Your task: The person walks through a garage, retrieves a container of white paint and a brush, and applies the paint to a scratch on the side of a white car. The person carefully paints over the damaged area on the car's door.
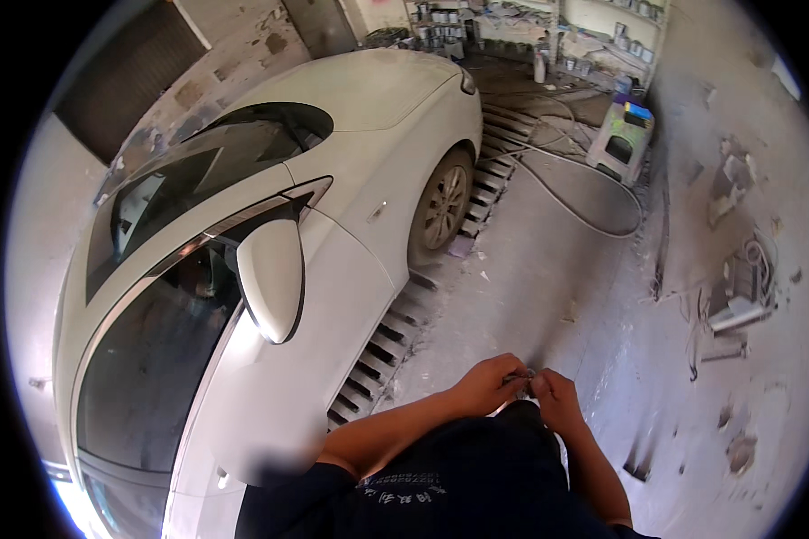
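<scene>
My left hand (493, 383) and my right hand (555, 397) meet in front of my body at the lower middle, fingers curled and fingertips close together. Between them is something small, partly grey; the fingers cover most of it, so its kind is not clear. To my left stands a white car (346, 256), apart from both hands. Its side mirror (274, 280) sticks out towards me, and its dusty front wheel (442, 199) lies farther ahead.
Slotted floor grating (377, 352) runs beside and under the car. Ahead on the right stands a stained plastic stool (622, 142) with a blue thing on top. A pale hose (593, 228) loops over the floor. Shelves with several cans (634, 45) line the back; a marked wall (737, 377) borders my right.
</scene>
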{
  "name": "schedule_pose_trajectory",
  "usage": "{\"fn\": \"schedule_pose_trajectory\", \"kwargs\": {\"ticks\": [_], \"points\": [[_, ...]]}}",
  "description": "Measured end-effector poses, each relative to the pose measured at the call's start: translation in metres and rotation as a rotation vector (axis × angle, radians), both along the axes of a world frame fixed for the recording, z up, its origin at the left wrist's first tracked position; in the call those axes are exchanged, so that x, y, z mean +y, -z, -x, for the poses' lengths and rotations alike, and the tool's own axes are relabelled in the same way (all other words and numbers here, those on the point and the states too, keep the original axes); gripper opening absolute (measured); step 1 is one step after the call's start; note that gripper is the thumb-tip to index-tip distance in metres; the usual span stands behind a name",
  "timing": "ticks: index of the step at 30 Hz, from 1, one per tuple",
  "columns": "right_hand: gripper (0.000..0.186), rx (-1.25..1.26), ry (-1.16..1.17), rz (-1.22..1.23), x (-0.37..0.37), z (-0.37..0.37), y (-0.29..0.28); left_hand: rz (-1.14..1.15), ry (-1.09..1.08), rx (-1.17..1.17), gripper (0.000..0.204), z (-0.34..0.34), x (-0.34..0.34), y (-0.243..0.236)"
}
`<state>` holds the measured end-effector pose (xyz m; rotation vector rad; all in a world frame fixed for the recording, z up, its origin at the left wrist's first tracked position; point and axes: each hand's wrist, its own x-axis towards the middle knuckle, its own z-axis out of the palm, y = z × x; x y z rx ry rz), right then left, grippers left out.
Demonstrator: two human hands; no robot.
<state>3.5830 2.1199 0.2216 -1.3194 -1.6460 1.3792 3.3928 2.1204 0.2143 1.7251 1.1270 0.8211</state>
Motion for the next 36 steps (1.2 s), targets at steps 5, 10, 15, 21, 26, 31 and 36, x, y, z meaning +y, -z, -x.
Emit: {"fn": "schedule_pose_trajectory", "kwargs": {"ticks": [5, 10, 15, 21, 26, 31, 36], "points": [[0.031, 0.116, 0.003, 0.207, 0.092, -0.029, -0.008, -0.232, -0.033, 0.093, 0.009, -0.031, 0.085, -0.024], [0.024, 0.061, -0.035, 0.165, 0.176, -0.047, 0.013, -0.156, -0.128, 0.037, 0.009, -0.042, 0.151, -0.021], [0.018, -0.025, -0.153, 0.091, 0.262, -0.039, 0.006, 0.209, -0.190, -0.113, 0.012, -0.036, 0.225, -0.016], [0.017, -0.151, -0.223, 0.075, 0.371, -0.022, 0.002, 0.740, -0.031, -0.476, 0.016, -0.003, 0.344, -0.006], [0.017, -0.117, -0.184, 0.204, 0.452, -0.010, -0.006, 0.529, -0.020, -0.462, 0.017, 0.004, 0.421, 0.011], [0.013, -0.080, -0.195, 0.305, 0.521, -0.014, 0.009, 0.446, -0.032, -0.312, 0.018, 0.007, 0.493, 0.009], [0.017, -0.172, -0.331, 0.051, 0.607, -0.024, 0.001, 0.758, 0.004, -0.481, 0.019, 0.001, 0.579, 0.012]]}}
